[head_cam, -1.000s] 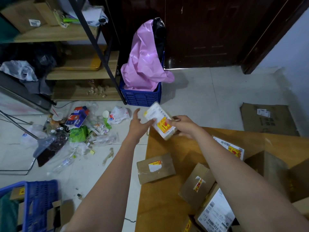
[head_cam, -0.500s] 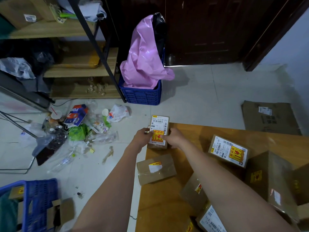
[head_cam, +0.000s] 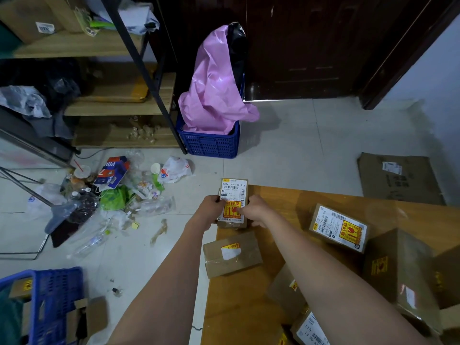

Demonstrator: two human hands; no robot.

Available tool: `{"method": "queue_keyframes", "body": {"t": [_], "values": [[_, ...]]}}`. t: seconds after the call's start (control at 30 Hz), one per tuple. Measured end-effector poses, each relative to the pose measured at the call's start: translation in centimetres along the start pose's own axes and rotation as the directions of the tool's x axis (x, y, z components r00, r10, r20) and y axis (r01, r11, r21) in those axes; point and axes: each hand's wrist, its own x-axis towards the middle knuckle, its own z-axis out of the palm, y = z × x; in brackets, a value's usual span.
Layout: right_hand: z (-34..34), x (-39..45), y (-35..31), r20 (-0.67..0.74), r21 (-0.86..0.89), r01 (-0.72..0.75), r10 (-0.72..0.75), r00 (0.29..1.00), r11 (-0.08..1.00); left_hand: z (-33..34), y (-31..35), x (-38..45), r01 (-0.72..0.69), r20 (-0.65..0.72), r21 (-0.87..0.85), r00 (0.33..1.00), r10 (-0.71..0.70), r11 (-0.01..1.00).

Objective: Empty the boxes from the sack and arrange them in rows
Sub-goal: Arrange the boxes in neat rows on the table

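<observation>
A small cardboard box with a white shipping label and a yellow fragile sticker (head_cam: 233,192) lies flat at the far left corner of the wooden table (head_cam: 281,202). My left hand (head_cam: 211,204) grips its left side and my right hand (head_cam: 256,209) grips its right side. A plain brown box (head_cam: 232,255) sits just nearer on the table's left edge. More boxes lie to the right: a labelled one (head_cam: 339,226), a big brown one (head_cam: 400,270), and others partly hidden under my right arm.
Litter and plastic bags (head_cam: 112,192) cover the floor to the left. A blue crate with a pink bag (head_cam: 211,143) stands by the wooden shelves (head_cam: 117,108). Another blue crate (head_cam: 53,302) sits at the lower left. A flattened carton (head_cam: 400,178) lies beyond the table.
The labelled box was held tilted in the air above the table corner; both hands have lowered it flat onto the corner, label up. The other boxes have not moved.
</observation>
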Motion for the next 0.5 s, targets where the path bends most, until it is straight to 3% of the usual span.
{"method": "queue_keyframes", "body": {"t": [0.27, 0.37, 0.5], "values": [[-0.4, -1.3, 0.0, -0.045, -0.019, 0.018, -0.019, 0.999, 1.000, 0.5, 0.0, -0.5, 0.021, -0.040, 0.005, 0.999, -0.020, 1.000], [-1.2, -2.7, 0.2, -0.075, -0.081, 0.025, -0.031, 0.997, 0.996, 0.1, -0.4, -0.9, 0.104, -0.060, 0.034, 0.993, -0.102, 0.994], [-1.6, -4.3, 1.2, -0.013, -0.281, -0.036, 0.033, 0.999, 0.959, -1.0, -1.6, -2.3, 0.281, -0.001, 0.161, 0.959, -0.285, 0.946]]}}
